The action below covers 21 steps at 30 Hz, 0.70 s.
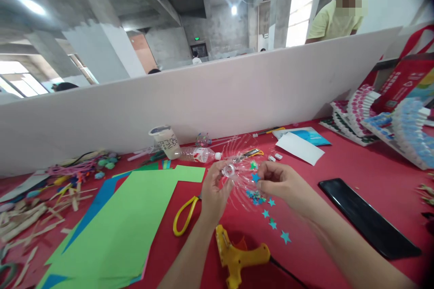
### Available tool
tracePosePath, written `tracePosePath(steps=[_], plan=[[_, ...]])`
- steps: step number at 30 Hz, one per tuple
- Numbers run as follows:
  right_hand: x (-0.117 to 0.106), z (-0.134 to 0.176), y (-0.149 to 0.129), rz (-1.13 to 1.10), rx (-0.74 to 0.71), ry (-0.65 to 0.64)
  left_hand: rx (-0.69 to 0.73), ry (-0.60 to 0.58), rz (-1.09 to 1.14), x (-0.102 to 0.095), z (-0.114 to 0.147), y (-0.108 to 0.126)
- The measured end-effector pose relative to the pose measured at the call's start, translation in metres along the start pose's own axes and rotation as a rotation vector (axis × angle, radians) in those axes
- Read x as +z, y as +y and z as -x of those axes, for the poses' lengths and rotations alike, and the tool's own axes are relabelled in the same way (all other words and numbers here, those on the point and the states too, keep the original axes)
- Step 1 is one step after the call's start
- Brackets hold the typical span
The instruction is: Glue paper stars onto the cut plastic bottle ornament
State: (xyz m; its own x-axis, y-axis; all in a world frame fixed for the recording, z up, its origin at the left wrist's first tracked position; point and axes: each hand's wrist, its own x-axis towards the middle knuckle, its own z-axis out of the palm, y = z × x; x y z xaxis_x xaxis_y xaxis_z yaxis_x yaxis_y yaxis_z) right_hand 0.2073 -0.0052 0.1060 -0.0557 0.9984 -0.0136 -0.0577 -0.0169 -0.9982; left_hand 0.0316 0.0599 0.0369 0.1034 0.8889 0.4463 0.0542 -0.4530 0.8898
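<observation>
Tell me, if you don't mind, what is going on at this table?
A person's left hand holds a fringed, clear plastic piece, while the right hand pinches a blue star beside it. Whether that star is attached cannot be told. More loose stars lie on the red table below, and a yellow glue gun lies nearer the person, with neither hand on it.

Phone (368,219) right of the stars (272,225)

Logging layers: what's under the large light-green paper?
Blue paper shows past the large light-green paper on its left, a thin pink edge at lower right. Anything wholly beneath is covered and can't be seen.
</observation>
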Motion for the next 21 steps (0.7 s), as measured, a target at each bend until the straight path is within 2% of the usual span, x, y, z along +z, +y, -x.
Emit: tracePosePath(steps=[5,11,15,21], plan=[[-0.002,-0.001,0.000,0.019,-0.005,-0.014,-0.050,0.004,0.035,0.003,0.003,0.006],[0.004,-0.005,0.005,0.215,-0.108,-0.087,-0.266,0.070,0.201,-0.002,0.015,0.010],[0.017,-0.006,0.008,0.384,-0.223,-0.048,-0.282,0.050,0.251,-0.008,0.024,0.004],[0.030,0.003,0.004,0.501,-0.384,0.008,-0.265,0.076,0.285,-0.015,0.034,0.005]])
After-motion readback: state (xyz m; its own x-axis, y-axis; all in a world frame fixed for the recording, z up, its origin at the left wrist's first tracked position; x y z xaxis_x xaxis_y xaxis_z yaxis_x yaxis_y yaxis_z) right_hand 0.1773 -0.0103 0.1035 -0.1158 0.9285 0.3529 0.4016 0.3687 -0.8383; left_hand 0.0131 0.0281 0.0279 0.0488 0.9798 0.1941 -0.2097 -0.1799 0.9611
